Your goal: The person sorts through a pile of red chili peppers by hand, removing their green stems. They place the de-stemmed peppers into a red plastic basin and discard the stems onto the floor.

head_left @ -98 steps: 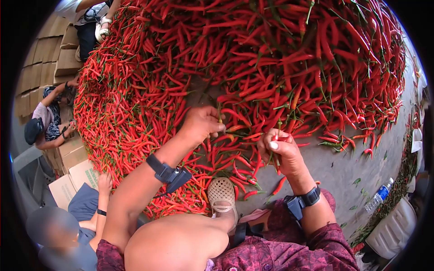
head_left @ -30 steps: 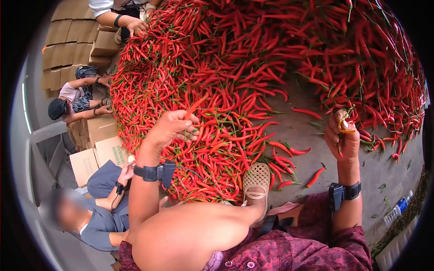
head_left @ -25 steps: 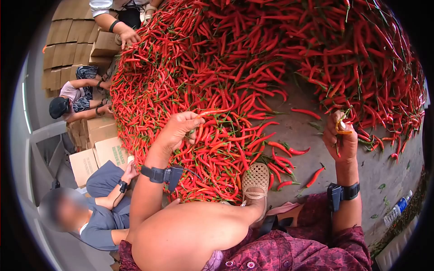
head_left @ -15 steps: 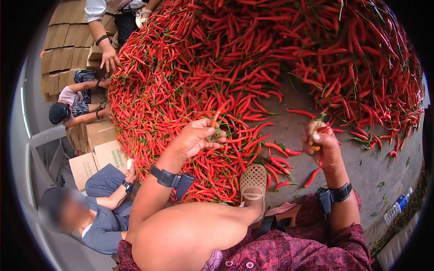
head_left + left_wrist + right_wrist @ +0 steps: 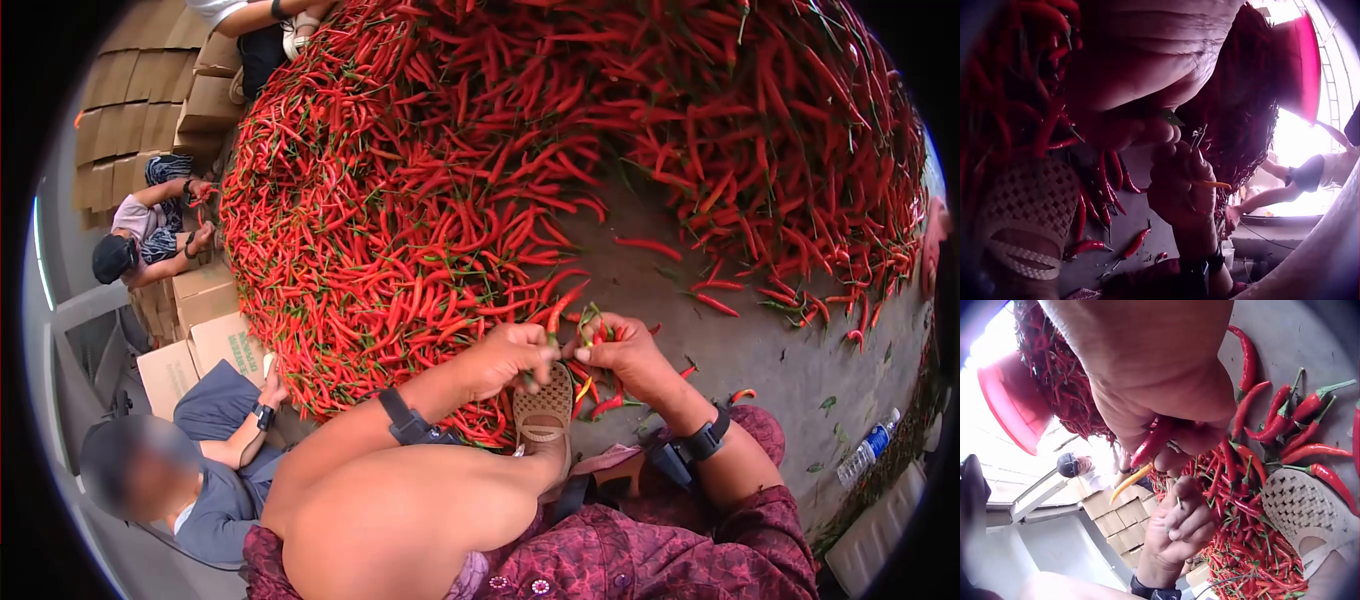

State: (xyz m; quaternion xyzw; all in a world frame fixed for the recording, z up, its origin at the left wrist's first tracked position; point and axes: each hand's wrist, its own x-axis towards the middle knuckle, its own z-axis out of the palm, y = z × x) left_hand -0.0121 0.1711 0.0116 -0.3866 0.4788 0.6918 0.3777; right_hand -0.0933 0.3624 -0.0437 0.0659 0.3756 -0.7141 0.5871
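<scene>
Well, at the far left, stacked cardboard boxes (image 5: 135, 110) line the edge of the floor (image 5: 790, 360), and a person in a black cap (image 5: 130, 245) is just beside them. Nearer, at the lower left, is a person in a grey shirt (image 5: 215, 500). Next comes a broad heap of red chilies (image 5: 380, 230), many with green stems, spread across the floor toward its far right corner.

The wearer's left hand (image 5: 505, 360) reaches over the heap's near edge, its grip pinching a red-orange chili (image 5: 553, 322) that points up from the fingertips. The left wrist view shows a scrap of green leaf (image 5: 1172, 117) at those fingers. Just below, a woven beige shoe (image 5: 542, 408) sits against the heap's near edge.

The right hand (image 5: 625, 360) is close beside the left; I cannot tell whether their fingertips touch. Its grip is curled round a few green stalks (image 5: 590, 325), together with a red chili (image 5: 1152, 442) and a yellow chili (image 5: 1132, 482) that jut out past the fingers.

Farther right, loose chilies (image 5: 715, 305) lie scattered on the floor, and a plastic bottle (image 5: 868, 445) with a blue label lies near its right edge.
</scene>
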